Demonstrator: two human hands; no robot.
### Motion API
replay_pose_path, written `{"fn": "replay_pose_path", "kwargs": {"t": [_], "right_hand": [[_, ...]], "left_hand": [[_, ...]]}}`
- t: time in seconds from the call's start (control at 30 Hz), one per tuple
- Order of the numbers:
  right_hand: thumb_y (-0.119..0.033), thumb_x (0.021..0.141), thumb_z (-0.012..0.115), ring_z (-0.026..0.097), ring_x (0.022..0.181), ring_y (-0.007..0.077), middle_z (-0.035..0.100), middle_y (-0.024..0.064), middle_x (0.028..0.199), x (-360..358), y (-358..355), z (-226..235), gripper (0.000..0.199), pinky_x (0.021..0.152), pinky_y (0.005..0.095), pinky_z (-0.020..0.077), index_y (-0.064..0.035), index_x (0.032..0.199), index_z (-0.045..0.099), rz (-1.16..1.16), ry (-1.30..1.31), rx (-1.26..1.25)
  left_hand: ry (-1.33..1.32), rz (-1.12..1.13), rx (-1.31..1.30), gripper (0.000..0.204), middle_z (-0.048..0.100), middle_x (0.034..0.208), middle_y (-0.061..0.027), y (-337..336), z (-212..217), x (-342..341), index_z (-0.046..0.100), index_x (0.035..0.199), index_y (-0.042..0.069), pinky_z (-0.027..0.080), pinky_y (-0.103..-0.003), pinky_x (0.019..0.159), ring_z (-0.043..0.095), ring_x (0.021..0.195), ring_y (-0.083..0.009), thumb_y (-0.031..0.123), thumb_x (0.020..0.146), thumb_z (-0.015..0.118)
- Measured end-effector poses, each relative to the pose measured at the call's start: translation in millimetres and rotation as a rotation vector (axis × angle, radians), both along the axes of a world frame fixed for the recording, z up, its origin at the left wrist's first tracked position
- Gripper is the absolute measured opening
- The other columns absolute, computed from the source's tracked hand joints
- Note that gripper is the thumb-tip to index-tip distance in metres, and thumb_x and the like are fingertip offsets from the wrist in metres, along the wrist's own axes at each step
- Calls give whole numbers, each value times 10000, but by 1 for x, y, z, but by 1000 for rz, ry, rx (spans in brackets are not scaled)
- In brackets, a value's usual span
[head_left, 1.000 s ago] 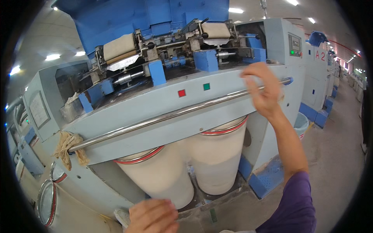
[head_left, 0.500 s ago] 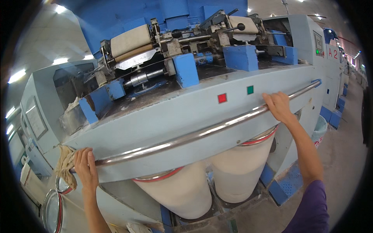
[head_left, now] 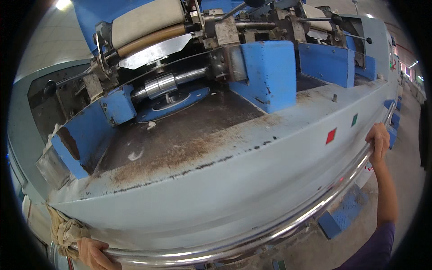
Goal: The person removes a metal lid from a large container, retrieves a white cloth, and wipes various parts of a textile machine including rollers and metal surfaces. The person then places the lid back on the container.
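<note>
A long polished metal rail [head_left: 297, 225] runs along the front of a grey machine panel [head_left: 252, 189]. My left hand [head_left: 94, 253] is closed on the rail near its left end, beside a knotted beige cloth [head_left: 69, 230]. Farther along, toward the rail's right end, my right hand [head_left: 379, 137] grips it with bent fingers. A red square [head_left: 331, 136] and a green square [head_left: 354, 119] sit on the panel, left of my right hand.
Behind the panel lies a stained dark metal deck [head_left: 198, 121] with blue guards [head_left: 270, 74], a shiny roller shaft [head_left: 162, 85] and bits of white fluff. A pale padded roller [head_left: 146, 22] and lever knobs stand above. A blue block [head_left: 344, 213] lies low at right.
My view has moved in closer over the machine deck, and the rail now sits lower in the picture. Both hands stay on the rail. The tall white cans below have dropped out of sight.
</note>
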State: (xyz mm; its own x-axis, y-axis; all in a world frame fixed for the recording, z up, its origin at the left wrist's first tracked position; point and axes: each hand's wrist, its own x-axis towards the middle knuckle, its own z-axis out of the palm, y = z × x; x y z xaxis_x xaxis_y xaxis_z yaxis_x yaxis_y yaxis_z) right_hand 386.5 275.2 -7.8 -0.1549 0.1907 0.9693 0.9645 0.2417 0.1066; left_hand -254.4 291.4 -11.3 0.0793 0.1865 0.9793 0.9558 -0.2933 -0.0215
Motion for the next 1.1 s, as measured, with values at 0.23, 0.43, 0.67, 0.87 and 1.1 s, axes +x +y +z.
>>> {"fn": "replay_pose_path", "kwargs": {"t": [0.23,0.43,0.67,0.87,1.1], "right_hand": [[-253,955,307,356,540,194,394,52,550,-6,-1,0,428,580,339,291,-66,599,452,13,5,17],[-210,929,343,371,535,199,409,50,555,-7,0,2,364,580,353,296,-81,610,462,18,-76,77],[-167,886,353,395,510,221,426,44,549,-8,-1,8,319,561,357,311,-88,598,462,0,-160,123],[-154,854,389,388,500,228,430,55,555,-12,-4,8,280,555,361,305,-77,597,470,21,-130,106],[-160,900,343,397,541,235,432,72,576,-10,-1,4,319,580,368,307,-65,623,468,11,-135,93]], "left_hand": [[256,-3,14,302,560,575,-105,-4,17,13,545,649,25,400,-359,472,509,473,-246,93,899,389],[277,93,59,372,560,589,-111,-6,14,15,532,624,26,395,-366,492,516,503,-261,141,934,360],[116,-32,-130,395,618,714,-172,-7,8,8,628,757,1,455,-429,622,574,618,-336,263,951,403],[-38,-36,-66,428,403,540,-91,-1,-2,3,421,571,11,289,-369,601,393,522,-239,189,952,342],[-84,6,-82,444,406,561,-86,-1,-6,3,429,586,16,298,-367,614,378,543,-226,200,975,317]]}}
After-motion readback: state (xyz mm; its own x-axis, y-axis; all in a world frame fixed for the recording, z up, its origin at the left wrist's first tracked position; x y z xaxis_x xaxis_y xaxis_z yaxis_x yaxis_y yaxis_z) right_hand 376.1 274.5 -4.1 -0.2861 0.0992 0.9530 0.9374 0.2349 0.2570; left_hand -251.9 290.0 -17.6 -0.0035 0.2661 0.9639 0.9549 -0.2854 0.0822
